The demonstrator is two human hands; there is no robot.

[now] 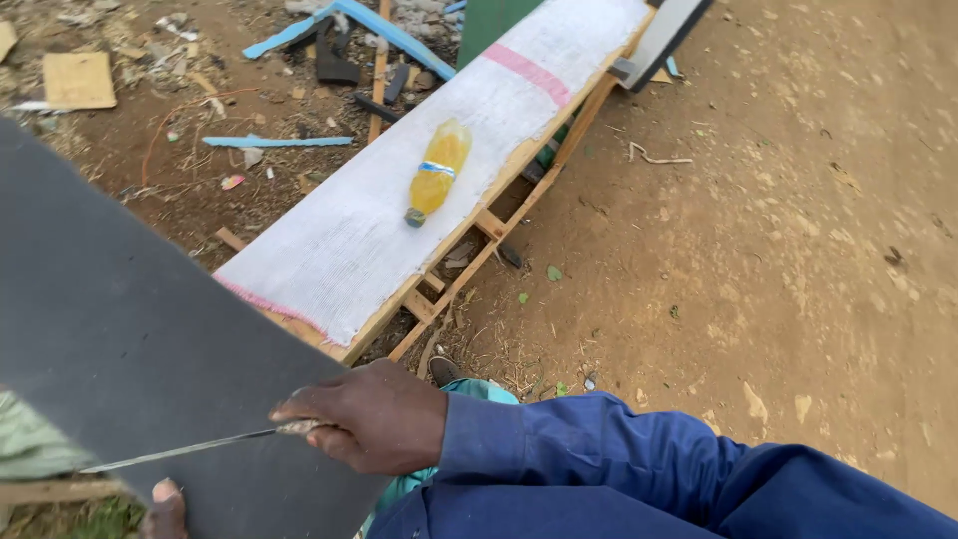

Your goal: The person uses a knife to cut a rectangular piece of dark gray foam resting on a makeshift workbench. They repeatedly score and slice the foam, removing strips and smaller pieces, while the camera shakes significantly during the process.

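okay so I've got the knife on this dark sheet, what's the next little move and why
Probably draw the blade further along the dark sheet toward your left hand. The right hand holds the handle with the blade flat on the sheet, while left fingertips steady the near edge, so keep them clear.

A bottle point(436, 170) lies on the tabletop point(339, 250), beyond the board point(130, 339); scraps point(279, 142) lie on the ground left of it.

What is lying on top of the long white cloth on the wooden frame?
A yellow plastic bottle lies on its side on the white cloth. The wooden frame shows only at the edges; the cloth hides the rest.
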